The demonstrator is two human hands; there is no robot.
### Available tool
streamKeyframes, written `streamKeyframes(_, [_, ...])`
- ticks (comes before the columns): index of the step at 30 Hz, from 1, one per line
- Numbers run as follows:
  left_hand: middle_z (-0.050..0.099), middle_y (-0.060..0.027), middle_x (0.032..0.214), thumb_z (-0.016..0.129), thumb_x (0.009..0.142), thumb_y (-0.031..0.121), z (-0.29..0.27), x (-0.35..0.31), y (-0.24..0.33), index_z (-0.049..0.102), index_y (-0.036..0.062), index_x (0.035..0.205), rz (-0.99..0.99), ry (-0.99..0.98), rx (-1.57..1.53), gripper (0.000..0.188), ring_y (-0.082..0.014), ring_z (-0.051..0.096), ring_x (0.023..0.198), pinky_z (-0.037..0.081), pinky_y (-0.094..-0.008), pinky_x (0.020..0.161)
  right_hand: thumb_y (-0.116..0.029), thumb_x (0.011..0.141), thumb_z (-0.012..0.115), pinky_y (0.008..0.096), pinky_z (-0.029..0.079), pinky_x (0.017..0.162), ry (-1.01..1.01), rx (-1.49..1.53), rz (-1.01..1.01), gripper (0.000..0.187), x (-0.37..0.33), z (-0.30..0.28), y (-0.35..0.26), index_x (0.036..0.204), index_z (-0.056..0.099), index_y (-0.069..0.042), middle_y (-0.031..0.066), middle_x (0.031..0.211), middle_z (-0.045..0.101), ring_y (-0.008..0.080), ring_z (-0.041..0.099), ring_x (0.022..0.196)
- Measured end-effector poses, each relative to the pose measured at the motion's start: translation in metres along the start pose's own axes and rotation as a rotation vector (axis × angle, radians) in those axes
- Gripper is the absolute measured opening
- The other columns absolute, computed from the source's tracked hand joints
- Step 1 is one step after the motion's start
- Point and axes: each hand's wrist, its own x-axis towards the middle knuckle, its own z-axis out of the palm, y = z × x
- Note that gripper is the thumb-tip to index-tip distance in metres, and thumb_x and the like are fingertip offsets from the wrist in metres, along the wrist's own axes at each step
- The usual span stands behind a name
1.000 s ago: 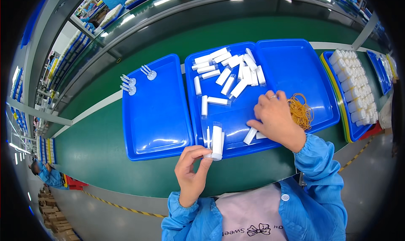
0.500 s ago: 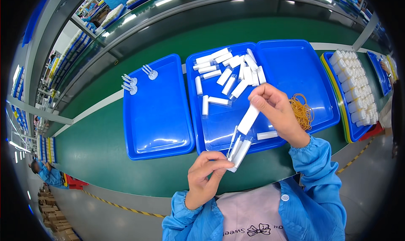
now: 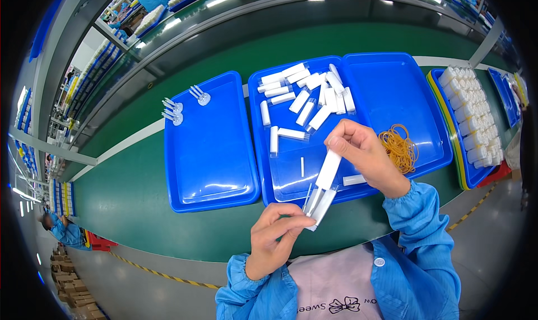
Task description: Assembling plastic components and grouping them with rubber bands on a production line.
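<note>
Since a second ago the right hand [image 3: 364, 152] has come up off the middle tray [image 3: 291, 180] with a white stick [image 3: 328, 170], and the left hand [image 3: 277, 236] has shifted a bit toward the person's body, so the two now meet in the air over the tray's near edge. The right hand pinches the top end of the stick between thumb and fingertips, other fingers loosely curled. The left hand is closed in a pinch on the bottom of a small bundle [image 3: 318, 203] of similar sticks with clear ends.

The stick looks light, stiff and smooth, probably plastic, so a bit slippery; grabbing it by the ends seems about right, since the clear part looks thin. It slants down from the right hand and its lower end touches the bundle.

More sticks [image 3: 305, 96] lie scattered at the far side of the tray, with rubber bands [image 3: 399, 147] just right of the hand. The green surface [image 3: 140, 197] carries another tray [image 3: 213, 146] on the left.
</note>
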Motion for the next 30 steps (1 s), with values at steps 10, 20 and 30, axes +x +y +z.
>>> streamKeyframes(10, [0.064,-0.0121,0.098,0.076,0.071,-0.001,0.006,0.003,0.005,0.069,0.0012,0.091,0.073,0.258,0.235,0.021,-0.0251,0.062,0.09,0.05,-0.0326,0.077,-0.011,0.091,0.064,0.0267,0.049,0.069,-0.033,-0.29,-0.248,0.012,-0.029,0.045,-0.016,0.09,0.063,0.0,0.0079,0.085,0.067,0.0127,0.063,0.079])
streamKeyframes(20, [0.063,-0.0089,0.095,0.071,0.08,-0.001,-0.03,-0.022,-0.018,0.069,-0.0002,0.096,-0.086,0.59,0.135,0.017,-0.0187,0.059,0.091,0.046,-0.0301,0.082,-0.014,0.078,0.07,0.0392,0.04,0.081,-0.413,-1.165,-0.528,0.015,0.039,0.04,0.038,0.093,0.071,-0.015,0.0048,0.095,0.054,0.0241,0.052,0.092])
streamKeyframes(30, [0.061,-0.0095,0.093,0.068,0.077,-0.007,-0.036,-0.035,-0.008,0.071,0.0028,0.092,0.052,0.419,0.373,0.018,-0.0175,0.059,0.083,0.046,-0.0267,0.07,-0.013,0.083,0.066,0.04,0.044,0.067,-0.283,-0.899,-0.411,0.016,0.039,0.041,0.034,0.096,0.061,-0.005,0.0073,0.078,0.057,0.026,0.057,0.072])
